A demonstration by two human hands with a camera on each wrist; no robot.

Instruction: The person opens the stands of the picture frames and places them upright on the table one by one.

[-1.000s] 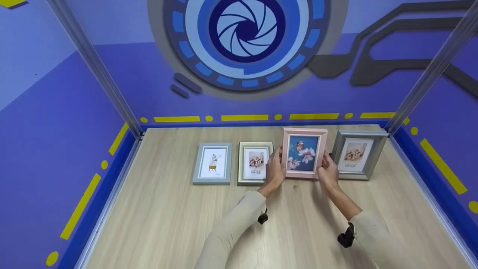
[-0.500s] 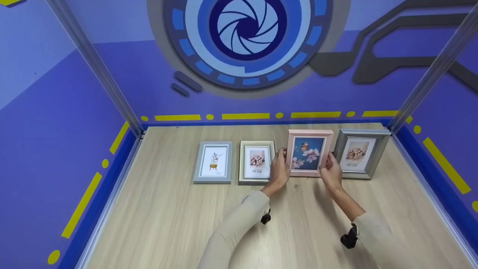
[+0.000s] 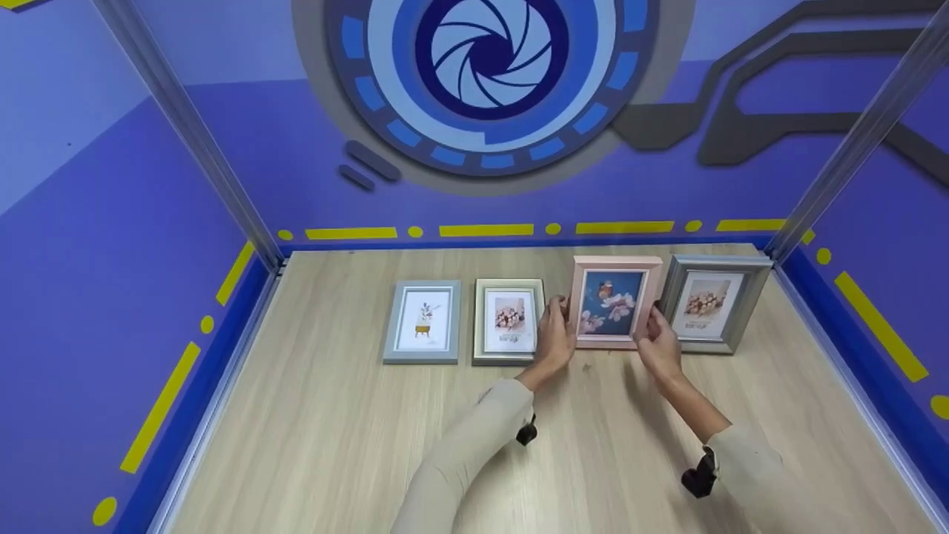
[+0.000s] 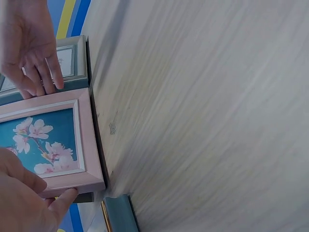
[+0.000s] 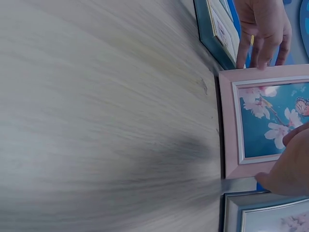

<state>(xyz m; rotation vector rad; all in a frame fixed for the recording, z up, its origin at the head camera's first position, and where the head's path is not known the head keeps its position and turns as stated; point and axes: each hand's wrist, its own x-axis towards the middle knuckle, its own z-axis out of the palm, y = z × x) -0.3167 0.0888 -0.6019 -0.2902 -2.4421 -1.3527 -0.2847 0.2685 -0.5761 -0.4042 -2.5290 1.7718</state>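
Desk (image 3: 334, 445), light wood, walled in blue. Four frames in a row along its far edge; pink frame (image 3: 614, 302) third from the left, upright, long axis vertical, picture facing me. It stands between the silver frame (image 3: 508, 322), lying flat, and the grey frame (image 3: 713, 302), upright near the far right corner.

Both arms reach forward, forearms converging on the pink frame. My left hand (image 3: 556, 341) is at its left edge, my right hand (image 3: 658, 343) at its right edge, about equally near. Left thumb (image 4: 63, 205) presses the lower border; right fingertips (image 4: 44, 83) touch the side. Fingers fairly straight, steadying the frame lightly rather than clenched round it.
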